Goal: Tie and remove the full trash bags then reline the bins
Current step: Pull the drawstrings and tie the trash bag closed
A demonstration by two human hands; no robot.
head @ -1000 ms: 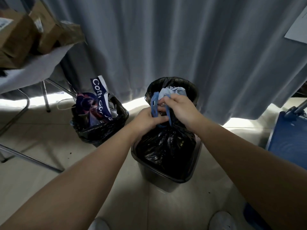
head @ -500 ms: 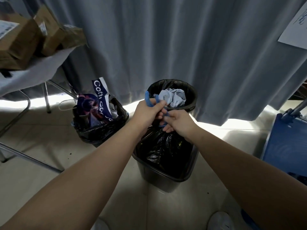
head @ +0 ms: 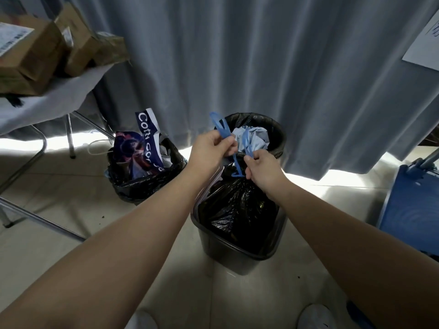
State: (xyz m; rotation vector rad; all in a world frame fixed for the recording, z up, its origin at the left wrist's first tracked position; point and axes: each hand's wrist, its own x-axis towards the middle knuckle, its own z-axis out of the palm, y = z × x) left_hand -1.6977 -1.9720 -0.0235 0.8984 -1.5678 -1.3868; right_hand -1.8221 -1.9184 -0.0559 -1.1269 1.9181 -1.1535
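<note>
- where's the black bag [head: 237,205]?
- inside the bin [head: 221,254], neck gathered. left hand [head: 211,148] and right hand [head: 263,170] each pinch the blue drawstring [head: 235,161] above the bin. a hard uneven tug might snap it.

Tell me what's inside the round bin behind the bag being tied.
The round bin shows crumpled pale paper inside its black liner. Anything under the paper is covered. The right hand hides part of its near rim.

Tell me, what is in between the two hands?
In the head view, blue drawstring runs between the left hand and right hand, above the gathered black trash bag.
</note>
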